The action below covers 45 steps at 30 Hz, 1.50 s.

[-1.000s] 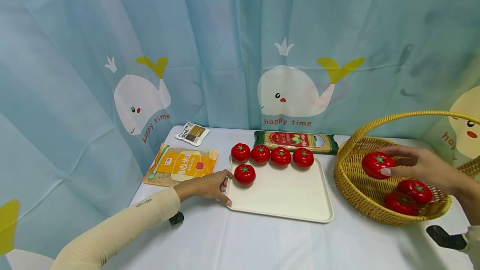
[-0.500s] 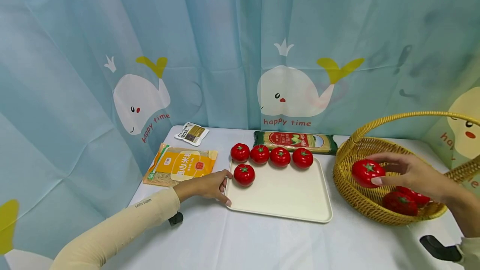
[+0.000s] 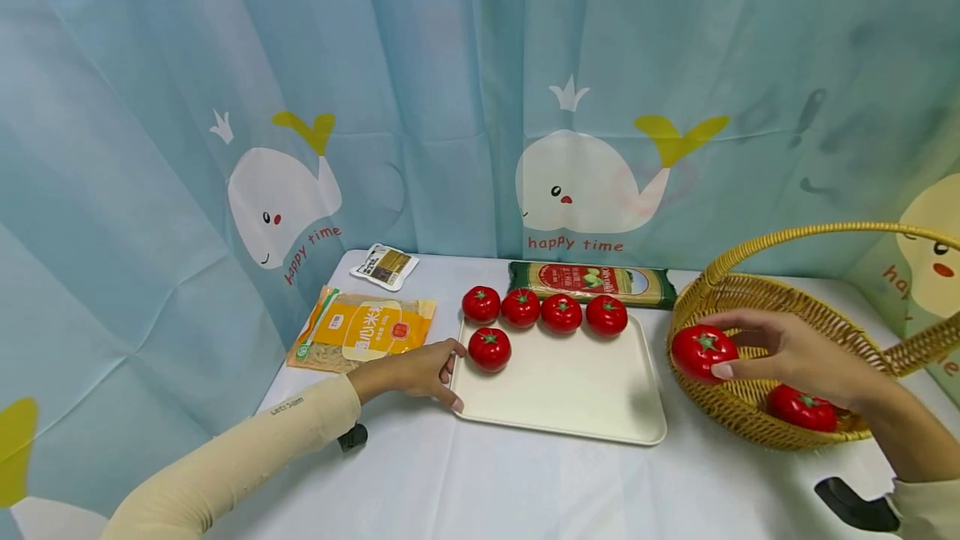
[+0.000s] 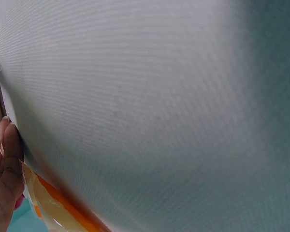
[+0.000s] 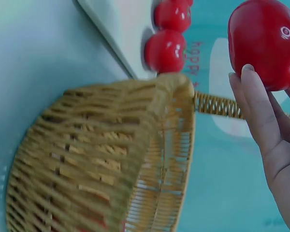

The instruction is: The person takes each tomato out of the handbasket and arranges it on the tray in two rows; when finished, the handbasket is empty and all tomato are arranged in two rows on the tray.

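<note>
In the head view my right hand (image 3: 787, 357) pinches a red tomato (image 3: 703, 354) between thumb and fingers, over the left rim of a wicker basket (image 3: 697, 407). The right wrist view shows the same tomato (image 5: 263, 43) held at the fingertips, above the rim. Another tomato (image 3: 801, 408) lies inside the basket, partly behind my forearm. My left hand (image 3: 427, 372) grips the left edge of a cream tray (image 3: 570, 390), thumb at the near corner. On that tray, a row of several tomatoes (image 3: 561, 314) lines the far edge, with one tomato (image 3: 489, 350) in front at the left.
Behind the tray lies a long green noodle packet (image 3: 592, 283). To the left are an orange rice-noodle bag (image 3: 363, 330) and a small white sachet (image 3: 385, 267). The basket's tall handle (image 3: 817, 230) arches above it. A blue curtain (image 3: 450, 107) hangs behind the white-covered table (image 3: 487, 482).
My right hand has carried the tomato leftward, from over the basket's middle to its left rim. My left hand and the tray have stayed in place.
</note>
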{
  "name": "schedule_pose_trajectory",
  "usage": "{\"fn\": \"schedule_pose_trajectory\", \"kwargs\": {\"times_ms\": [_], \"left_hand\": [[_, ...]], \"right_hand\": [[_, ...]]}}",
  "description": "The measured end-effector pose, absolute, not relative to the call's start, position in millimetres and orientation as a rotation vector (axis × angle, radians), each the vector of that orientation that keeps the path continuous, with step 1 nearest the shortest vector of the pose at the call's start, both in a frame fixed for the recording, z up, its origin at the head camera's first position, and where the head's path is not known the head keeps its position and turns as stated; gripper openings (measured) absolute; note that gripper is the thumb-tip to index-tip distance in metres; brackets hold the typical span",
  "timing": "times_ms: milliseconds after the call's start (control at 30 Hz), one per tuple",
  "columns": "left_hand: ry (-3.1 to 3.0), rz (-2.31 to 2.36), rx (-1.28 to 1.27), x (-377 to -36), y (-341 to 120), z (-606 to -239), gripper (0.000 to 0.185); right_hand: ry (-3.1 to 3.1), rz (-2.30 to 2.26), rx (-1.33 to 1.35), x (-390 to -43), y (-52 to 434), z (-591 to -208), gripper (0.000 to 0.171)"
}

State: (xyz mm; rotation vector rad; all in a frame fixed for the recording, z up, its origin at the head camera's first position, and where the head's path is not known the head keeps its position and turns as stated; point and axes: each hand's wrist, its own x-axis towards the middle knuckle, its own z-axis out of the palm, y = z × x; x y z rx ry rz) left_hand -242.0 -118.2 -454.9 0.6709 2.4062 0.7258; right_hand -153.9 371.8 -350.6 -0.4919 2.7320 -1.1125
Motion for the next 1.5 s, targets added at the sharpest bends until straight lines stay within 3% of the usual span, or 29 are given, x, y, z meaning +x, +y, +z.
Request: {"fn": "schedule_pose_trajectory", "kwargs": {"times_ms": [1500], "left_hand": [[2.411, 0.725, 0.674, -242, -119, -455, 0.077]], "right_hand": [[2.553, -1.507, -0.433, -185, 246, -377, 0.054]]}}
